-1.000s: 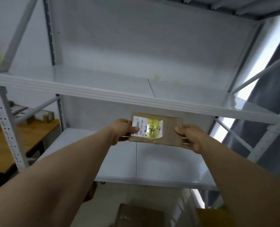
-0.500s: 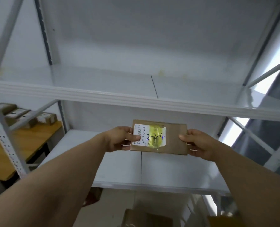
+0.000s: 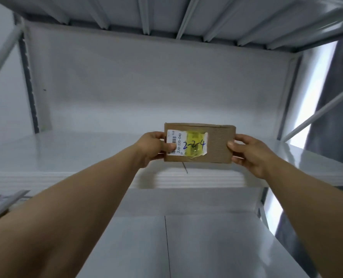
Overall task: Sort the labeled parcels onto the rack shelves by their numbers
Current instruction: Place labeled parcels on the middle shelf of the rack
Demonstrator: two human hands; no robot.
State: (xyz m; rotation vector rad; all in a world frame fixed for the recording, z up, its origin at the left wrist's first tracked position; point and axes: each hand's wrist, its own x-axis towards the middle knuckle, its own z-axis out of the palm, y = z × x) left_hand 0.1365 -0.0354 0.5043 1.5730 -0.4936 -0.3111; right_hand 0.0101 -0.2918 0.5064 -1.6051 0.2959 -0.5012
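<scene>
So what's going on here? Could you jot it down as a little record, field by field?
item held: brown cardboard parcel
label: white sticker with yellow tape, handwritten 2-2-4, printed 220-220-C40
left hand: grips the parcel's left end, thumb on the sticker
right hand: grips the parcel's right end
parcel position: held up in front of the upper shelf, label facing the camera; whether it touches the shelf cannot be told
shelf below: nothing on the part that shows
rack: white metal
</scene>
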